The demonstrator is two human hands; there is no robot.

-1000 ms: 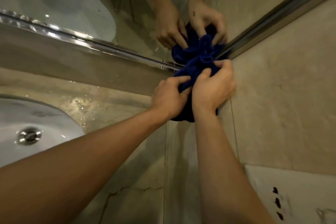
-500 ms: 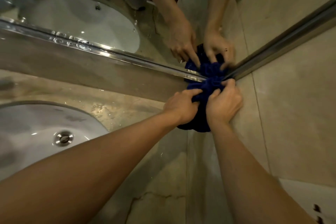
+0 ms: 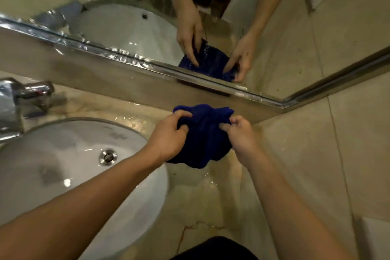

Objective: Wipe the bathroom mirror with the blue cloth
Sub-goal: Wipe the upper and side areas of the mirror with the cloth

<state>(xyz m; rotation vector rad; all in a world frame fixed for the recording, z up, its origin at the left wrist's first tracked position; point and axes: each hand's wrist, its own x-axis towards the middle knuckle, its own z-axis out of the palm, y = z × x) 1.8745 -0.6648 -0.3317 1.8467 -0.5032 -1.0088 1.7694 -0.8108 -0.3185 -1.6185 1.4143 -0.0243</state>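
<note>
Cloth [image 3: 201,139] hangs bunched between our two hands, in the air over the counter [image 3: 211,196], near its back edge and just right of the sink [image 3: 88,167]. Our left hand [image 3: 168,135] has its fingers curled into the cloth's upper left fold; our right hand [image 3: 240,133] pinches the upper right fold between thumb and fingertips. Both hands grasp the cloth firmly, and it sags in a dark blue lump below them.

We see the mirror [image 3: 274,53] ahead, clear of the cloth, with a strip of backsplash [image 3: 130,88] between them. Its chrome frame [image 3: 211,79] runs along the lower edge and meets a second chrome strip at the right corner, where the side wall [image 3: 348,154] closes in. That wall stands near our right forearm, so the room on that side is narrow. To the left the counter opens onto the white sink, with its drain [image 3: 108,156] in the middle and the tap [image 3: 23,99] at the far left back edge.

Water appears to lie in shiny patches on the counter behind the sink and below the cloth, though the glare makes this hard to judge.
</note>
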